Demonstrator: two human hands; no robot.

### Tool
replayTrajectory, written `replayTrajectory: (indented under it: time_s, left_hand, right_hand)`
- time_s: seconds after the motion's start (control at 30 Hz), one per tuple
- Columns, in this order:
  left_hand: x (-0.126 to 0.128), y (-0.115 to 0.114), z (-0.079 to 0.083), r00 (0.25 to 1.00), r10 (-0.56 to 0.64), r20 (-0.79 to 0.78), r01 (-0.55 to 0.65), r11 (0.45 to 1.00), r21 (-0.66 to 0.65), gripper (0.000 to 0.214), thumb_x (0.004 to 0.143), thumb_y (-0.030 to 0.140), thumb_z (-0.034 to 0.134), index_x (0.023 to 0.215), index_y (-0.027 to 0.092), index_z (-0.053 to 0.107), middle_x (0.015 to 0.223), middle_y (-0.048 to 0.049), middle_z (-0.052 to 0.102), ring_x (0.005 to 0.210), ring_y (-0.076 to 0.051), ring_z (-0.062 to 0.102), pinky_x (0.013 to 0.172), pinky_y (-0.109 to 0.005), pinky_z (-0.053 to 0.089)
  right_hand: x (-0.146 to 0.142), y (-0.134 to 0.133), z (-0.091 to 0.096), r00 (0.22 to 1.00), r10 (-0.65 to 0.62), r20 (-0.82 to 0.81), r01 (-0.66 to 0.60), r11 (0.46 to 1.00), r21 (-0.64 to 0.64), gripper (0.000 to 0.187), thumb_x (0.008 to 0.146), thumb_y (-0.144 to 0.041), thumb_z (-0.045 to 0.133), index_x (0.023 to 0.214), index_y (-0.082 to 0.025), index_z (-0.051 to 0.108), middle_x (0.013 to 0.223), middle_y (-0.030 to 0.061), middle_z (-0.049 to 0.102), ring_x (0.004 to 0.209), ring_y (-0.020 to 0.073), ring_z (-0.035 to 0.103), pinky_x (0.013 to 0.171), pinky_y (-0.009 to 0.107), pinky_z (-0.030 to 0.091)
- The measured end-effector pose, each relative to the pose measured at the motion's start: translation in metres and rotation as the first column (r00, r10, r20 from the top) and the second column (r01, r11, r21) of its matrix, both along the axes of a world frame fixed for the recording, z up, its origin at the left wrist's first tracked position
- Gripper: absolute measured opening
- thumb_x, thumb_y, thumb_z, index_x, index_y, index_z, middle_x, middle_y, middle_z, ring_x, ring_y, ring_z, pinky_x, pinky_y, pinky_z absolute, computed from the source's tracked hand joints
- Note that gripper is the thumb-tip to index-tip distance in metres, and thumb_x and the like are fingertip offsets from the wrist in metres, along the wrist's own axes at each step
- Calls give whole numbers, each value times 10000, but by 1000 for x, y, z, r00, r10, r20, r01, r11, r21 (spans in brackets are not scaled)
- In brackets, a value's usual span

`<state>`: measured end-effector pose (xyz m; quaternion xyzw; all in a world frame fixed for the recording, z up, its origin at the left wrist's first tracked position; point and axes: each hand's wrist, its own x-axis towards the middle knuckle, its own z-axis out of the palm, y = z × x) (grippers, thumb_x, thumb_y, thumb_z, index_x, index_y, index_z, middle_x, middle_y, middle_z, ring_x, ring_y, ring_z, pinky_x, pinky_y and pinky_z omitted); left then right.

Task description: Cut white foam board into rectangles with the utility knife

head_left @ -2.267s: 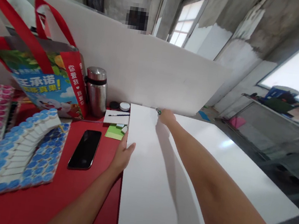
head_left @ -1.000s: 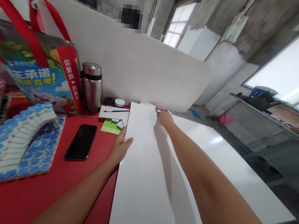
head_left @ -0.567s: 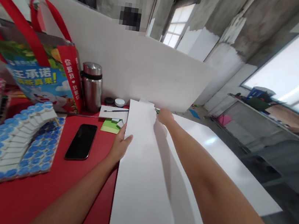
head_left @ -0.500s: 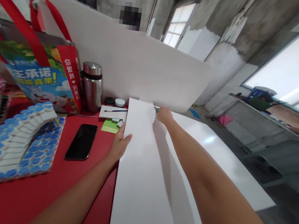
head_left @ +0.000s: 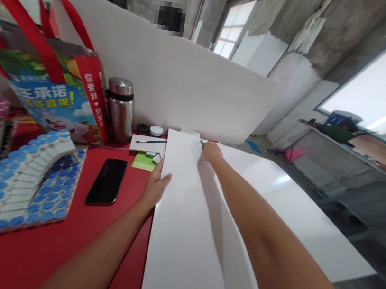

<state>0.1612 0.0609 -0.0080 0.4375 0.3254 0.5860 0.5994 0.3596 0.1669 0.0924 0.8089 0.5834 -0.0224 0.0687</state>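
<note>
A large white sheet (head_left: 278,199) lies over the right half of the red table (head_left: 56,249) and hangs past its right side. A narrower left strip of it (head_left: 177,228) lifts slightly along a line running down from the far end. My left hand (head_left: 155,188) grips the left edge of that strip, thumb on top. My right hand (head_left: 211,151) is stretched out to the far end of the sheet, closed on a small tool with a green tip (head_left: 202,143), too small to name.
A black phone (head_left: 105,187) lies left of my left hand. Behind it are a steel flask (head_left: 121,109), a red printed bag (head_left: 51,81), green pads (head_left: 144,160), a brush (head_left: 150,142) and two small jars (head_left: 156,130). Blue and white piece-work (head_left: 25,183) sits left. A white partition (head_left: 187,81) backs the table.
The left strip has come away from the rest of the sheet and risen a little at its far end. My left hand has moved up onto its edge. My right hand stays at the far end.
</note>
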Motion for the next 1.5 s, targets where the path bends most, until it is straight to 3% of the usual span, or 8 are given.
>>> replayTrajectory:
  time_s: [0.17, 0.37, 0.67, 0.93, 1.17, 1.5]
  left_hand:
    - [1, -1, -3, 999, -30, 27, 30, 1000, -9, 722, 800, 267, 672, 1486, 196, 458, 1414, -103, 615, 1401, -285, 477, 1154, -410, 380]
    - [3, -3, -2, 999, -17, 31, 17, 1000, -8, 709, 785, 283, 694, 1458, 189, 491, 1504, -99, 535, 1457, -291, 400, 1158, -392, 380]
    - [2, -3, 2, 999, -36, 30, 36, 999, -10, 732, 780, 264, 693, 1474, 175, 478, 1532, -116, 499, 1432, -289, 435, 1178, -407, 347]
    - [-13, 11, 6, 999, -45, 2, 45, 997, 56, 719, 755, 325, 738, 1423, 165, 528, 1400, -131, 617, 1284, -300, 583, 1112, -428, 424]
    - [-21, 17, 5, 997, -60, -51, 49, 980, -194, 687, 649, 379, 824, 1263, 145, 625, 1112, -133, 741, 926, -292, 719, 874, -457, 557]
    - [-17, 21, -3, 999, -8, -44, 1, 989, -145, 604, 593, 369, 853, 1126, 140, 685, 1046, -102, 754, 924, -279, 707, 905, -432, 533]
  right_hand:
    - [-2, -11, 2, 998, -40, -49, 39, 999, -2, 338, 983, -348, 611, 1267, -164, 612, 1269, 109, 622, 1071, 219, 643, 906, 422, 559]
    - [0, -21, 6, 995, -63, -82, 62, 998, -5, 344, 978, -347, 621, 1262, -153, 611, 1247, 108, 629, 1047, 215, 651, 882, 411, 568]
    - [5, -32, 9, 992, -68, -110, 69, 998, 2, 301, 991, -339, 601, 1224, -152, 632, 1205, 103, 654, 1008, 196, 664, 870, 387, 572]
    - [-5, -15, 18, 991, -34, -131, 40, 998, 44, 305, 995, -355, 592, 1221, -153, 633, 1205, 105, 654, 1005, 194, 663, 870, 382, 569]
    - [-18, -7, 8, 992, -5, -130, 7, 1000, 15, 309, 990, -347, 601, 1235, -160, 626, 1222, 105, 643, 1016, 197, 658, 869, 386, 571]
    - [-6, -5, 19, 992, 106, -63, -110, 991, -79, 324, 974, -349, 626, 1226, -146, 633, 1243, 122, 633, 1058, 216, 646, 907, 405, 556]
